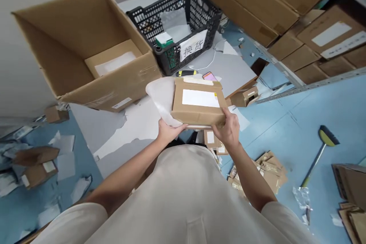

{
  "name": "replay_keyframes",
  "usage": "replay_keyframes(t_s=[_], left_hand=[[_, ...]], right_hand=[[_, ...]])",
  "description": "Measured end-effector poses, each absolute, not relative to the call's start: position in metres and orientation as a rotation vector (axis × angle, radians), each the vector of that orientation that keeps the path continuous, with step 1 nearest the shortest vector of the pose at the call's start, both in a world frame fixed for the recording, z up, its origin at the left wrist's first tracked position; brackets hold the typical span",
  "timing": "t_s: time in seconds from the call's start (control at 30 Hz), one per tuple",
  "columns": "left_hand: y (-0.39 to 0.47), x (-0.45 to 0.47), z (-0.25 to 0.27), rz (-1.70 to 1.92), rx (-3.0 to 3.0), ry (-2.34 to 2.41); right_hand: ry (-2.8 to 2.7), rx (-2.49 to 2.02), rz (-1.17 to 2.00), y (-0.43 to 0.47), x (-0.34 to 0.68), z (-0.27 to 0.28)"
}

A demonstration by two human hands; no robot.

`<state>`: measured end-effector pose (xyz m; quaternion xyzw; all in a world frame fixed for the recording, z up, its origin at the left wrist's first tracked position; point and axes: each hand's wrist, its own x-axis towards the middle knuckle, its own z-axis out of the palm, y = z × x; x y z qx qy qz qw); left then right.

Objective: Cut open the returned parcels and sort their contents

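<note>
A small brown cardboard box [197, 116] with a white label on top is held at the near edge of the table. White foam wrap [161, 93] sticks out along its left side. My left hand [169, 131] grips the foam and the box's near left corner, thumb along the lower edge. At the near right corner, my right hand [228, 127] is closed round the box. Just beyond it lie a phone [209, 76] with a lit pink screen and a yellow-and-black utility knife [187, 73].
A large open carton [128, 87] with a flat box inside stands at the left. Behind is a black plastic crate [168, 63] holding a green-and-white box and plastic bags. Cartons [254, 4] fill the shelf at right. On the floor lie a broom [317, 160] and flattened cardboard [270, 171].
</note>
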<state>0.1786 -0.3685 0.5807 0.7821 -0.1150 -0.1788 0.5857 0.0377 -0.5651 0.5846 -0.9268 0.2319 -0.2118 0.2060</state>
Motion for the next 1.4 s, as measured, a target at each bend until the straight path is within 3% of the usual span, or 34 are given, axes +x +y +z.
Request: replay_keyframes(t_s=[0.33,0.43,0.57,0.93,1.2,1.4], left_hand=[[-0.509,0.111,0.554,-0.728,1.468,-0.424],[-0.539,0.091,0.548,-1.028,1.349,-0.346],[-0.559,0.07,0.531,-1.363,1.308,-0.279],[-0.612,0.063,0.507,-2.169,1.454,-0.857],[-0.553,0.125,0.497,-1.742,1.695,-0.465],[-0.468,0.17,0.507,-1.348,1.812,-0.161]], right_hand=[[1.267,-2.535,-0.739,-0.617,-0.09,0.635],[1.662,-2.431,-0.69,-0.626,-0.144,0.628],[2.14,-2.255,-0.381,-0.622,-0.2,0.613],[2.107,-2.05,-0.251,-0.589,-0.223,0.549],[1.744,-2.091,-0.233,-0.606,-0.202,0.512],[1.073,-2.387,0.291,-0.653,-0.112,0.504]])
